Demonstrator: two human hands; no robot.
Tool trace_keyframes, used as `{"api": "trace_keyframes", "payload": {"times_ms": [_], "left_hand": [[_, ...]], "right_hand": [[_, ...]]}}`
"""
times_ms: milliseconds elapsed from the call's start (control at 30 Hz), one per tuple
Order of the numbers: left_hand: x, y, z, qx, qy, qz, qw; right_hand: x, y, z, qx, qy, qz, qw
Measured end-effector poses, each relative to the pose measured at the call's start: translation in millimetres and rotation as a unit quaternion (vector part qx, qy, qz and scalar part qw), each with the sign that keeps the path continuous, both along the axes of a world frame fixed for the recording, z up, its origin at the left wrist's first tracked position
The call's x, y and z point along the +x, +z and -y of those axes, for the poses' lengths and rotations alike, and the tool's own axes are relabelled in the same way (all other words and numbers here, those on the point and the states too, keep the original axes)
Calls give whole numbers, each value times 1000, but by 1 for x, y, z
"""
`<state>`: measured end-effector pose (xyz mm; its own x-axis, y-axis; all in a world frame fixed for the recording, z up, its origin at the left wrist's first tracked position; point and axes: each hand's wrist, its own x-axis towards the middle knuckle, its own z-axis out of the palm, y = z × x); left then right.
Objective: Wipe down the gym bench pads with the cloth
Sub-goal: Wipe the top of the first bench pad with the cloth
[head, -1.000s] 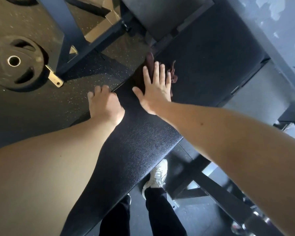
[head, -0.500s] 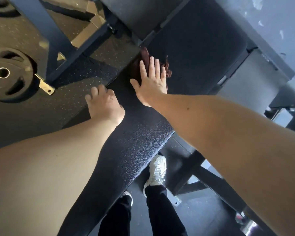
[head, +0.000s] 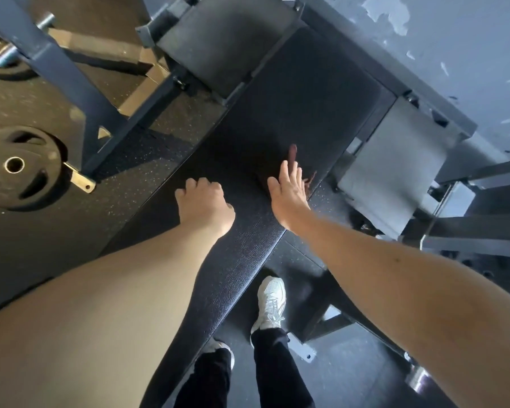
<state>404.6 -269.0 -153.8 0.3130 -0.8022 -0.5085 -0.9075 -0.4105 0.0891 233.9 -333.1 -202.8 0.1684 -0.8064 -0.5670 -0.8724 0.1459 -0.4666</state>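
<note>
A long black textured bench pad point(head: 239, 260) runs from the bottom centre up to a wider back pad point(head: 301, 92). My right hand point(head: 287, 195) lies flat with straight fingers on a dark reddish-brown cloth point(head: 292, 154), near the pad's right edge. Only the cloth's tip and a frayed bit by my fingers show; the rest is under my palm. My left hand point(head: 203, 204) rests on the pad's left side with fingers curled under, holding nothing that I can see.
A black weight plate point(head: 15, 166) leans at the left by a blue-grey steel frame point(head: 68, 81). Grey machine plates point(head: 395, 172) and bars stand to the right. My white shoes point(head: 271, 301) stand on the speckled rubber floor beside the bench.
My right hand has slid the cloth from the pad's left side across to its right edge. The left hand stayed in place on the pad.
</note>
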Motion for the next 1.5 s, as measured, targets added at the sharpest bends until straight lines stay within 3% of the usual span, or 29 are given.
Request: {"api": "trace_keyframes", "payload": {"times_ms": [133, 233, 300, 433, 567, 733, 967, 1133, 1333, 1500], "left_hand": [[-21, 5, 4, 30, 66, -166, 983], [-33, 5, 6, 60, 140, -345, 926], [-41, 5, 5, 50, 152, -386, 908], [-49, 8, 7, -13, 185, -375, 908], [-53, 12, 11, -17, 184, -333, 925], [-57, 15, 15, -50, 189, -360, 912], [-65, 31, 29, -85, 130, -327, 932], [-74, 32, 46, -101, 123, -311, 937], [-79, 30, 62, -98, 261, -345, 896], [-85, 26, 69, -96, 302, -361, 877]], "right_hand": [[-5, 21, -30, 40, -115, 209, 970], [-9, 16, -45, 57, -140, 243, 958], [-9, 17, -50, 52, -151, 251, 955], [-9, 23, -47, 81, -177, 279, 940], [-14, 43, -43, 76, -207, 310, 925], [-25, 52, -33, 94, -261, 295, 915], [-29, 59, -5, 133, -420, 313, 841], [-34, 61, 10, 140, -340, 270, 890], [-48, 57, -1, 114, -107, 253, 955], [-54, 60, -6, -29, -60, 95, 993]]}}
